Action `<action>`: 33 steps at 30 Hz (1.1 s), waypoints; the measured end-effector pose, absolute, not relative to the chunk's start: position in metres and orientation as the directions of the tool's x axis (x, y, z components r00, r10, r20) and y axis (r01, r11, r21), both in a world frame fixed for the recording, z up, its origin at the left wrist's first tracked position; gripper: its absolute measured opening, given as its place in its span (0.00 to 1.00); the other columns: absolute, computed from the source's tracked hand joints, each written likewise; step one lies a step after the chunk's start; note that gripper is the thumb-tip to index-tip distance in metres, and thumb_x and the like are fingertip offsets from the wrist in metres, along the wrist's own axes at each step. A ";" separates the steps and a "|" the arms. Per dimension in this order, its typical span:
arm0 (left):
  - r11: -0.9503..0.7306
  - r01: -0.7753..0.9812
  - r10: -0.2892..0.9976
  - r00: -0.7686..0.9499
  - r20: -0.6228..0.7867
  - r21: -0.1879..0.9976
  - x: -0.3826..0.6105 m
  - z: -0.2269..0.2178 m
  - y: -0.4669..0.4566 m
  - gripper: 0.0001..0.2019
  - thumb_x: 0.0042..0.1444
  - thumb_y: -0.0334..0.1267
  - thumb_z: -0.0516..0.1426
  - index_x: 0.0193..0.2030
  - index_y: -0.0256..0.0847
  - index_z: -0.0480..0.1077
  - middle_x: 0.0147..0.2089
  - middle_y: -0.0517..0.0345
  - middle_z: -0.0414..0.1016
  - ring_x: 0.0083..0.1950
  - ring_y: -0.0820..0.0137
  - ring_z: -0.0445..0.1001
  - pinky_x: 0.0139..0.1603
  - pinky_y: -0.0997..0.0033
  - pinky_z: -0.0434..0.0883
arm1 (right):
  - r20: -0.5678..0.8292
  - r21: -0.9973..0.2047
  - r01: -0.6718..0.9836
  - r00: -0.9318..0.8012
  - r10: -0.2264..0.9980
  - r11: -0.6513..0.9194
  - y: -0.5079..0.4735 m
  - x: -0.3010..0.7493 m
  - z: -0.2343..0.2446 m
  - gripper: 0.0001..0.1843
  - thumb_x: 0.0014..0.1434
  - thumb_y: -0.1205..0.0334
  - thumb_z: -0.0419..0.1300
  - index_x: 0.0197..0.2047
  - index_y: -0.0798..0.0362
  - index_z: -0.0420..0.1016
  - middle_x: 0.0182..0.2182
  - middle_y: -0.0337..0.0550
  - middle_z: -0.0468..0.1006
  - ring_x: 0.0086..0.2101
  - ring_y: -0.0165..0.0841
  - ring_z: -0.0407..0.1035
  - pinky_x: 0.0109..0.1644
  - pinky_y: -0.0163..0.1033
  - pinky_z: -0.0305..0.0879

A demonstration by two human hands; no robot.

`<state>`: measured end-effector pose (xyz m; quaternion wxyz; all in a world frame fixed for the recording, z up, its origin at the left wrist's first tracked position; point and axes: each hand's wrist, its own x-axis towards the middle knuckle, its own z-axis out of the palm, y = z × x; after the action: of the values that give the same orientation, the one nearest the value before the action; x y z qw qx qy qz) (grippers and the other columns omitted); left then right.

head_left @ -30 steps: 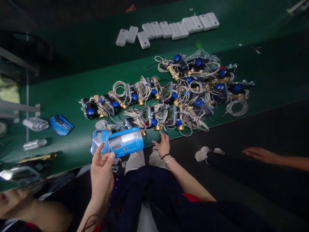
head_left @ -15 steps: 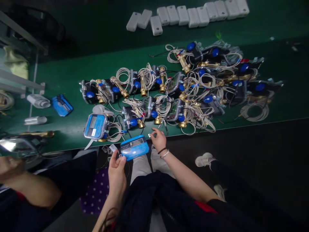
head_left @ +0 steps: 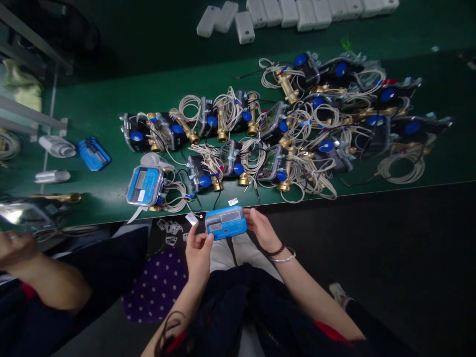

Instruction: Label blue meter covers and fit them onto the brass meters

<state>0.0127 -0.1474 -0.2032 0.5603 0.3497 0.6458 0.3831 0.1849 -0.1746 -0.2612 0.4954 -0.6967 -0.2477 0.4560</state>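
Just off the bench's front edge I hold a blue meter faceplate (head_left: 226, 229) with a grey display window, its face turned up. My left hand (head_left: 199, 250) grips its lower left corner between thumb and fingers. At the right edge, the fingers of my right hand (head_left: 262, 228) are closed on the same faceplate. A small white label (head_left: 191, 218) shows by my left index fingertip; whether it is stuck there I cannot tell. Another white label (head_left: 233, 202) lies at the bench edge above the faceplate. Left of my hands sits a blue-faced meter (head_left: 143, 186) with coiled cable.
Rows of meters with brass pipes (head_left: 222, 121) and coiled grey cables (head_left: 253, 163) cover the green bench (head_left: 92, 198). White boxes (head_left: 245, 28) line the back. Blue faceplates (head_left: 93, 153) lie at left, near a co-worker's hand (head_left: 17, 255). A purple dotted cloth (head_left: 156, 287) is below.
My right hand has come down from the bench edge and taken the faceplate's right edge. The faceplate and my left hand have shifted right. A white label now shows on the bench edge.
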 end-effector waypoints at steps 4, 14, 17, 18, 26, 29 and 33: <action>0.308 0.361 0.936 0.047 -0.348 0.880 0.035 -0.221 -0.149 0.27 0.49 0.38 0.60 0.57 0.38 0.61 0.31 0.59 0.77 0.39 0.69 0.75 0.50 0.63 0.68 | -0.397 -0.907 -0.085 0.502 0.768 -0.413 -0.196 0.191 -0.256 0.21 0.50 0.43 0.59 0.30 0.55 0.73 0.22 0.41 0.74 0.23 0.32 0.66 0.28 0.37 0.64; -0.227 0.639 0.936 0.350 -0.015 0.735 0.061 -0.244 -0.095 0.26 0.56 0.35 0.54 0.62 0.40 0.55 0.49 0.48 0.76 0.50 0.63 0.73 0.53 0.60 0.68 | -0.282 -0.890 0.086 0.668 0.689 -0.448 -0.178 0.227 -0.275 0.15 0.51 0.51 0.57 0.30 0.55 0.72 0.21 0.38 0.71 0.24 0.31 0.62 0.31 0.37 0.61; -0.305 0.650 0.912 0.410 0.018 0.696 0.064 -0.257 -0.078 0.26 0.56 0.35 0.54 0.62 0.39 0.57 0.50 0.46 0.75 0.50 0.62 0.73 0.52 0.60 0.68 | -0.272 -0.910 0.090 0.605 0.748 -0.404 -0.162 0.219 -0.283 0.14 0.51 0.52 0.56 0.30 0.56 0.72 0.22 0.39 0.72 0.24 0.31 0.63 0.31 0.36 0.62; -0.319 0.659 0.909 0.416 0.022 0.681 0.064 -0.261 -0.075 0.25 0.56 0.35 0.54 0.62 0.39 0.57 0.49 0.46 0.75 0.49 0.62 0.73 0.52 0.60 0.68 | -0.267 -0.915 0.092 0.594 0.759 -0.394 -0.157 0.217 -0.286 0.14 0.51 0.52 0.56 0.30 0.56 0.72 0.22 0.39 0.72 0.23 0.31 0.63 0.30 0.36 0.62; -0.334 0.718 0.925 0.375 0.065 0.611 0.068 -0.282 -0.068 0.21 0.58 0.35 0.53 0.58 0.37 0.63 0.43 0.47 0.77 0.44 0.63 0.74 0.48 0.63 0.69 | -0.243 -0.898 0.155 0.608 0.756 -0.413 -0.145 0.218 -0.296 0.15 0.52 0.54 0.54 0.35 0.57 0.74 0.25 0.42 0.75 0.26 0.33 0.65 0.33 0.38 0.62; -0.336 0.719 0.925 0.372 0.072 0.608 0.070 -0.288 -0.069 0.20 0.58 0.35 0.53 0.58 0.36 0.63 0.43 0.46 0.78 0.43 0.64 0.74 0.47 0.64 0.69 | -0.237 -0.878 0.185 0.634 0.736 -0.442 -0.146 0.217 -0.295 0.18 0.53 0.54 0.54 0.41 0.57 0.74 0.28 0.44 0.76 0.27 0.35 0.66 0.35 0.40 0.63; -0.333 0.716 0.928 0.362 0.082 0.613 0.073 -0.291 -0.068 0.20 0.58 0.35 0.53 0.57 0.37 0.64 0.42 0.47 0.78 0.43 0.64 0.74 0.48 0.64 0.69 | -0.227 -0.859 0.227 0.637 0.737 -0.460 -0.146 0.215 -0.296 0.22 0.54 0.56 0.53 0.49 0.57 0.71 0.31 0.45 0.77 0.28 0.35 0.67 0.36 0.40 0.64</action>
<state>0.0726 -0.0685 -0.2910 0.2465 0.7877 0.5220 0.2152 0.2152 -0.1463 -0.2959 0.4234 -0.7994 -0.3014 0.3014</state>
